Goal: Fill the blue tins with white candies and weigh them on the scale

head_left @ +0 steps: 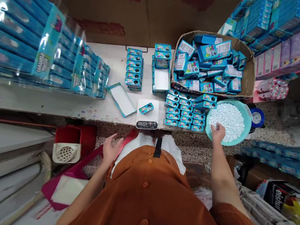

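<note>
Just beneath the right fingers (213, 127) — white pellets (229, 118) in the turquoise bowl (247, 121).

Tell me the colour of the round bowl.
The bowl is light turquoise, as the head view shows.

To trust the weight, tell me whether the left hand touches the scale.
Apart. The head view shows a plain gap between the left hand and the scale.
</note>
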Tool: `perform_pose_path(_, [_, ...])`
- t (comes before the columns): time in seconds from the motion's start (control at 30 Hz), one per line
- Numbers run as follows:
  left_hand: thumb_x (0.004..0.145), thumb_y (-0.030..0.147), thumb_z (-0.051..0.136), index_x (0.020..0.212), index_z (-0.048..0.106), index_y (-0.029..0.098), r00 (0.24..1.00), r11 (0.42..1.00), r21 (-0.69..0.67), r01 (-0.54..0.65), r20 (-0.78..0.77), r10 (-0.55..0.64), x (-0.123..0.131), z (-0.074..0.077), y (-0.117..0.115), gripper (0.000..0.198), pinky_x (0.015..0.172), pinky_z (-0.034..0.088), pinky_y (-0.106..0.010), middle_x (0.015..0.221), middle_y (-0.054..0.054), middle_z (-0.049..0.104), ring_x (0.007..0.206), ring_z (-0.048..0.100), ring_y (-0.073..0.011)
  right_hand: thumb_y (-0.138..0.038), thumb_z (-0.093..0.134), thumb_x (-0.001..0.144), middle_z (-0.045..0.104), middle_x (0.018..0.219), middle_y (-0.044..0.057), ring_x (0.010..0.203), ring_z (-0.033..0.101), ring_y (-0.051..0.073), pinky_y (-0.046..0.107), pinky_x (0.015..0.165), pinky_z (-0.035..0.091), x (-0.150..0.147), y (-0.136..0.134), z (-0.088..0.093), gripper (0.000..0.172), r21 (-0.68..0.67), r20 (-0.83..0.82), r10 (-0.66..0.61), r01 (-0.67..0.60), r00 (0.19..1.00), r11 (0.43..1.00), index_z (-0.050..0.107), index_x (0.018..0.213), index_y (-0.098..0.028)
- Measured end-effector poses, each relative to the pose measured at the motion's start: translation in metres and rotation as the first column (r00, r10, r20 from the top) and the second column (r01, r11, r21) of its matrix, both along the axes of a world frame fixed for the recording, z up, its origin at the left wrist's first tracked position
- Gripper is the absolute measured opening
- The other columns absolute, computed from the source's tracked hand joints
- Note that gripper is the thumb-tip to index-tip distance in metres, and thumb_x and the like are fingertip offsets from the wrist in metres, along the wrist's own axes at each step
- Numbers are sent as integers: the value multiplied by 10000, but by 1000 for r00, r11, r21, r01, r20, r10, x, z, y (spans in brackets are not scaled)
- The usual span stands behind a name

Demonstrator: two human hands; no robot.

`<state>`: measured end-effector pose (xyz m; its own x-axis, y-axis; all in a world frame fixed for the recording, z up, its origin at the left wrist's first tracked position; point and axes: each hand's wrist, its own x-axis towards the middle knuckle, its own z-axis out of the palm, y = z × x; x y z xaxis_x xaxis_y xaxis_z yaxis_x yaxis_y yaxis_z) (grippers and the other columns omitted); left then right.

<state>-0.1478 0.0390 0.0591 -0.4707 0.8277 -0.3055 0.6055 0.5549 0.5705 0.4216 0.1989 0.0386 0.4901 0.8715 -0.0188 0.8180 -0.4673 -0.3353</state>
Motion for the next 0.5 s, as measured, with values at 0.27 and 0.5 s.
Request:
perform_pose_path(0.27, [759, 522, 587, 1089, 615, 190, 999, 1000, 5, 23, 23, -23, 39, 1, 3, 469, 969, 435, -429, 1084, -106, 627, 1049, 572, -262, -269, 511, 774, 597, 850, 100, 811, 518, 215, 353, 817, 408, 11, -4, 8, 249, -58, 14, 161, -160, 987, 985, 658, 928, -140])
perform_pose_path(0.5, [772, 487, 594, 1094, 614, 180, 997, 996, 42, 74, 10, -75, 60, -1, 10, 445, 965, 437, -415, 1091, -112, 627, 1050, 571, -257, -268, 497, 787, 590, 898, 126, 838, 517, 225, 341, 793, 408, 15, -1, 8, 265, -107, 74, 227, -218, 971, 970, 665, 941, -133])
